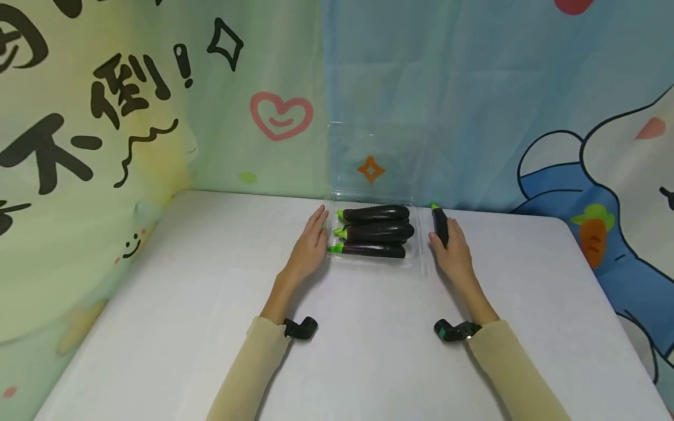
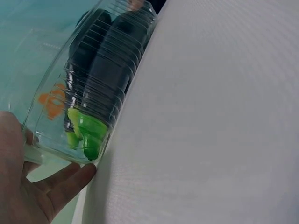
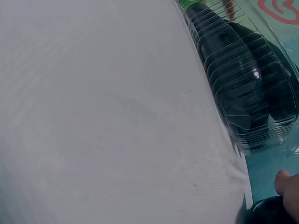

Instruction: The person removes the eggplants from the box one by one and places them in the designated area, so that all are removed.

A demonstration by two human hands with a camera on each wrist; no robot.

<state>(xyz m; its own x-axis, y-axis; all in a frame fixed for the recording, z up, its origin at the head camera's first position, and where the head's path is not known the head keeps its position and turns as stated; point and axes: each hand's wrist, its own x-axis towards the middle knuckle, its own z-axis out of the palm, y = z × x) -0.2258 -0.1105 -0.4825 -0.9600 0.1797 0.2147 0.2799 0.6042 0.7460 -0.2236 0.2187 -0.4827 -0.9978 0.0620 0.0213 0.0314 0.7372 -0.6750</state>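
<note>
A clear plastic container sits at the back of the table with three dark eggplants lying sideways in it, green stems to the left. My left hand rests against the container's left end, fingers fairly straight; in the left wrist view its fingertips are right at the lower corner. To the right of the container, my right hand grips another eggplant between thumb and fingers, stem pointing away. Only the rounded end of this eggplant shows in the right wrist view, beside the thumb.
The container's transparent lid stands raised behind it, against the printed curtain. A white cloth covers the table, whose back edge runs just behind the container. Both wrists carry small black cameras.
</note>
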